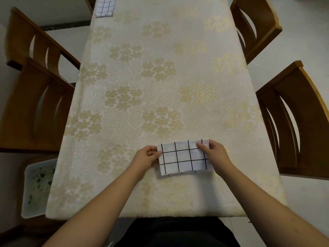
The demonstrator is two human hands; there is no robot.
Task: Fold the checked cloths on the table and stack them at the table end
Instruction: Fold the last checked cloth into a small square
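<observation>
White checked cloth, folded flat on the floral tablecloth: I pinch its 2 short ends, left hand, right hand, fingers curled.

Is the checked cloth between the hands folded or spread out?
Folded: the cloth is a small layered rectangle, held at its ends by the left hand and right hand.

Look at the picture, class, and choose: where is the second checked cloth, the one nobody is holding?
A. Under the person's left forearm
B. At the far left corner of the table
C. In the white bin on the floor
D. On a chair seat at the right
B: the other checked cloth lies at the far left corner of the table, while the left hand and right hand pinch the folded cloth near the person.
</observation>
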